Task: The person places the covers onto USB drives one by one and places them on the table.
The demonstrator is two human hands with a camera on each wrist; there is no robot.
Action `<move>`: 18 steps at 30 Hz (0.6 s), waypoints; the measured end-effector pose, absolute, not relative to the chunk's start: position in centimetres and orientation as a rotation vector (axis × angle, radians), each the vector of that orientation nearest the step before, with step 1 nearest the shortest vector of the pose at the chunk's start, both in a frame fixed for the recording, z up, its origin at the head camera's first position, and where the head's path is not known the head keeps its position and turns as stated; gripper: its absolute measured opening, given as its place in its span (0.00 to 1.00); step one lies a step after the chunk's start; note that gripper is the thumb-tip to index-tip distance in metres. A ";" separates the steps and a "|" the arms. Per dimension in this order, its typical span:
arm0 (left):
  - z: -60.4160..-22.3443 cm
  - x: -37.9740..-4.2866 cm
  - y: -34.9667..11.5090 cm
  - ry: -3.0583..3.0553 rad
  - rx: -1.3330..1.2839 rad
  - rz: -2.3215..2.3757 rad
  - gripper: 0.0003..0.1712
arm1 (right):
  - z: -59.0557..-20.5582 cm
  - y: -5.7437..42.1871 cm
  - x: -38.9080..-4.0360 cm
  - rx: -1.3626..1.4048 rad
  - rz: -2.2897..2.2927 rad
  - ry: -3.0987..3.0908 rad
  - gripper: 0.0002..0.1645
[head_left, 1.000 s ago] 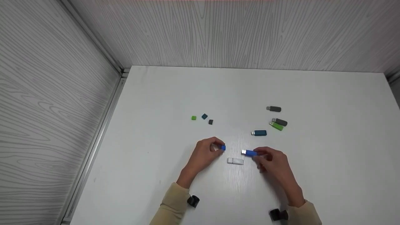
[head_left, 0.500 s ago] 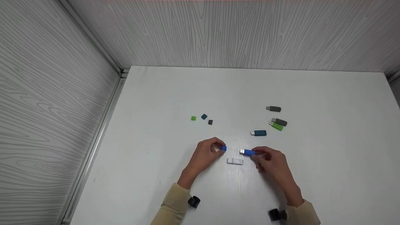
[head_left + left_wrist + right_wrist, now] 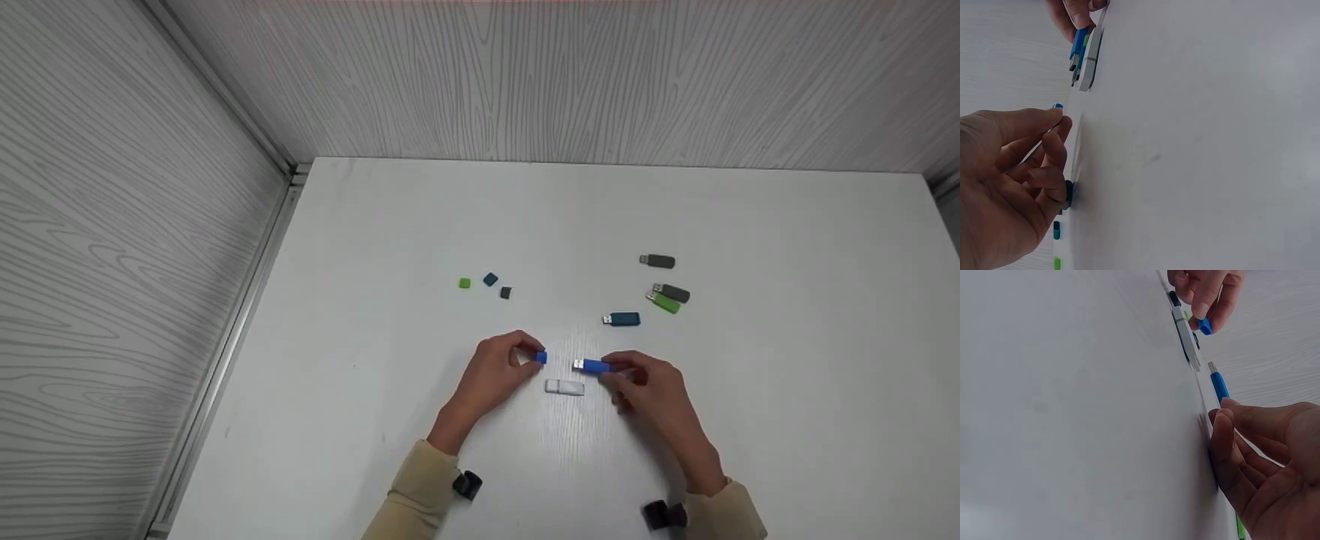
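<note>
My left hand (image 3: pixel 496 375) pinches a small blue USB cap (image 3: pixel 541 358) between thumb and forefinger; its hollow end shows in the right wrist view. Across a short gap, my right hand (image 3: pixel 651 390) grips the rear of a blue USB stick (image 3: pixel 595 366), its bare metal plug pointing left toward the cap. Below the gap lies a white USB stick (image 3: pixel 564 387) with its cap on. In the right wrist view the blue USB stick (image 3: pixel 1219 386) stands out past the thumb, in line with the blue cap (image 3: pixel 1204 326).
Beyond my left hand lie three loose caps: green (image 3: pixel 465 283), teal (image 3: pixel 490 279) and dark grey (image 3: pixel 505 292). Beyond my right hand are uncapped sticks: a teal one (image 3: pixel 624 319), a green one (image 3: pixel 665 303) touching a grey one (image 3: pixel 673 292), and another grey one (image 3: pixel 658 261).
The blue stick in my right hand has moved left, and the blue cap in my left hand has shifted slightly right, so the gap between them is narrower.
</note>
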State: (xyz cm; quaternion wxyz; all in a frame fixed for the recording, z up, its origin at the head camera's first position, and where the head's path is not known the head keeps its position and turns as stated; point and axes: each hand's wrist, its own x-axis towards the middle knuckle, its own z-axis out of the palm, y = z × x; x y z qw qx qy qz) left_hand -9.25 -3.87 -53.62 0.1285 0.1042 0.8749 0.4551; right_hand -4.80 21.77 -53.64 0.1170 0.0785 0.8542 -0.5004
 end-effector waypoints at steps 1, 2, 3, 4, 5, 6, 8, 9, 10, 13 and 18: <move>-53.6 -9.3 -3.9 2.539 0.307 1.329 0.12 | -53.6 21.8 -4.8 0.227 -1.468 2.500 0.17; -53.6 -9.3 -3.9 2.533 0.314 1.338 0.12 | -53.6 21.7 -4.8 0.227 -1.469 2.500 0.17; -53.7 -9.3 -3.9 2.528 0.322 1.346 0.12 | -53.6 21.7 -4.8 0.227 -1.472 2.499 0.17; -53.7 -9.3 -3.9 2.522 0.329 1.354 0.12 | -53.6 21.7 -4.8 0.228 -1.474 2.499 0.17; -53.7 -9.3 -3.9 2.515 0.336 1.362 0.12 | -53.6 21.7 -4.8 0.226 -1.474 2.500 0.18; -53.8 -9.3 -3.8 2.507 0.342 1.371 0.11 | -53.6 21.6 -4.8 0.223 -1.475 2.502 0.18; -53.8 -9.2 -3.8 2.492 0.346 1.379 0.11 | -53.7 21.6 -4.8 0.216 -1.477 2.502 0.18; -53.8 -9.2 -3.8 2.485 0.348 1.383 0.11 | -53.7 21.6 -4.8 0.213 -1.482 2.497 0.18; -53.8 -9.2 -3.8 2.479 0.349 1.386 0.11 | -53.7 21.6 -4.8 0.210 -1.488 2.492 0.17; -53.8 -9.1 -3.8 2.465 0.352 1.387 0.11 | -53.8 21.5 -4.8 0.206 -1.524 2.456 0.18; -53.8 -9.1 -3.8 2.432 0.351 1.383 0.12 | -53.7 21.5 -4.8 0.215 -1.593 2.385 0.18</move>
